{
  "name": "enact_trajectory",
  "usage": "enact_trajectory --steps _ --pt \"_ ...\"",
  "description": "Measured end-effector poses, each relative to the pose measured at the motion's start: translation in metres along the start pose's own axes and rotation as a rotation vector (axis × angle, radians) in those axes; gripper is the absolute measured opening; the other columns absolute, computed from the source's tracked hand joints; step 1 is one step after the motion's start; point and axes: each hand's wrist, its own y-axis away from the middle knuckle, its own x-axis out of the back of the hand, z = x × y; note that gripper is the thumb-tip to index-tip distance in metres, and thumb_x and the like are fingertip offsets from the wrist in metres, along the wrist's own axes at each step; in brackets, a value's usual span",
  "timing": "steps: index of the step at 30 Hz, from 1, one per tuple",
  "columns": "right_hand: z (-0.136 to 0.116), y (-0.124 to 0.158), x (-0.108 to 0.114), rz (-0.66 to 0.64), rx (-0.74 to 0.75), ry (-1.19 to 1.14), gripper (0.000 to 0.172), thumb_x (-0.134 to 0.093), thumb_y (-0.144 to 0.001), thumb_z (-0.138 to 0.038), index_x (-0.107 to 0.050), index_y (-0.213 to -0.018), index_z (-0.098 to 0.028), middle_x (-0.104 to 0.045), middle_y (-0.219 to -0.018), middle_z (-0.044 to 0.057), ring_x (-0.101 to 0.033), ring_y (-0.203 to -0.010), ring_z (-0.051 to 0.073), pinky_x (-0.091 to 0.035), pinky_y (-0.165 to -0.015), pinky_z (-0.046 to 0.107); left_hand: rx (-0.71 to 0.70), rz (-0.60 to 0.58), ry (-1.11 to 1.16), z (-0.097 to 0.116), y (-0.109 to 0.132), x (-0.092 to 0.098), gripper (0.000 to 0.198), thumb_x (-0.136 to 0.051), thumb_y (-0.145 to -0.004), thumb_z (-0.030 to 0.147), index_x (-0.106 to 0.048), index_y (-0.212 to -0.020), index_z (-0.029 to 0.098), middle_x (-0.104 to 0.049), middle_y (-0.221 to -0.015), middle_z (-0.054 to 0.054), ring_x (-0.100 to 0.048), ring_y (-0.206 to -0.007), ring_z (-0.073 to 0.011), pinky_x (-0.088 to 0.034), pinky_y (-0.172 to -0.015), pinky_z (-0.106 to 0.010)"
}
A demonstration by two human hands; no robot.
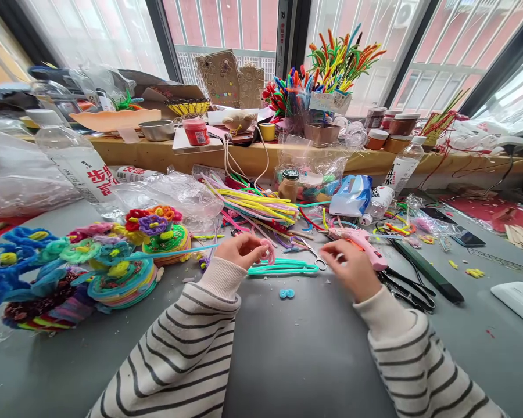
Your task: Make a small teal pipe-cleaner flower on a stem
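Observation:
My left hand [237, 251] pinches a curled pink pipe cleaner [268, 251] between thumb and fingertips. My right hand [352, 268] hovers over the table with loosely bent fingers apart, nothing visible in them. Just left of it lie small scissors [314, 254], their handle loops close to its fingertips. Between the hands is a bundle of folded turquoise pipe cleaners [283, 268]. Two small blue coils [286, 294] rest side by side in front of that. A light-blue pipe cleaner [178, 251] stretches from the left up to my left wrist; whether my hand touches it I cannot tell.
Pipe-cleaner flower pots [122, 284] crowd the left side. Behind the hands lies a pile of pipe cleaners [257, 203]. A pink glue gun [366, 247], a dark green bar-shaped tool [431, 273] and a white mouse [518, 302] are on the right. Bottles and jars line the back.

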Motion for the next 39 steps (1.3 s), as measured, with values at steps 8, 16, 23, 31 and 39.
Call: enact_trajectory --steps 8,16,23,31,39 --pt "-0.024 0.005 -0.028 -0.200 0.283 0.140 0.015 -0.052 -0.070 -0.020 -0.056 -0.084 -0.019 -0.056 -0.084 0.006 -0.045 -0.081 0.020 -0.040 -0.071 0.034 0.216 -0.435 -0.213 -0.010 0.003 0.026 0.020 -0.062 -0.052 0.034 -0.062 -0.055 0.015 -0.059 -0.048 -0.001 -0.048 -0.039 -0.0084 -0.036 -0.035 -0.017" --pt "-0.022 0.002 -0.031 -0.087 0.323 0.174 0.009 -0.048 -0.073 -0.017 -0.056 -0.074 -0.017 -0.057 -0.075 0.004 -0.045 -0.075 0.018 -0.039 -0.068 0.030 0.083 -0.138 -0.378 0.008 0.005 0.026 0.035 -0.050 -0.061 0.047 -0.061 -0.065 0.014 -0.063 -0.066 -0.003 -0.050 -0.037 -0.0078 -0.035 -0.038 -0.019" --pt "-0.023 -0.001 -0.030 0.044 0.377 0.162 0.011 -0.048 -0.075 -0.022 -0.058 -0.077 -0.017 -0.059 -0.077 0.004 -0.046 -0.078 0.018 -0.035 -0.070 0.030 -0.575 -0.200 -0.593 -0.008 -0.009 0.012 0.026 -0.057 -0.063 0.033 -0.063 -0.083 0.018 -0.063 -0.081 -0.006 -0.055 -0.077 -0.0163 -0.042 -0.069 -0.026" --pt "-0.022 -0.004 -0.031 0.080 0.361 0.110 0.012 -0.048 -0.076 -0.023 -0.058 -0.075 -0.016 -0.059 -0.074 0.004 -0.048 -0.075 0.017 -0.036 -0.068 0.030 -0.620 -0.240 -0.774 -0.019 -0.015 0.008 0.021 -0.045 -0.072 0.027 -0.064 -0.078 0.019 -0.061 -0.073 -0.004 -0.055 -0.065 -0.0125 -0.041 -0.060 -0.022" --pt "-0.016 -0.006 -0.027 0.065 0.272 0.032 0.010 -0.050 -0.074 -0.024 -0.057 -0.071 -0.017 -0.059 -0.069 0.004 -0.049 -0.070 0.017 -0.037 -0.065 0.029 -0.567 -0.184 -0.936 -0.016 -0.012 0.016 0.022 -0.041 -0.074 0.025 -0.060 -0.076 0.016 -0.058 -0.074 -0.005 -0.052 -0.065 -0.0124 -0.039 -0.058 -0.022"
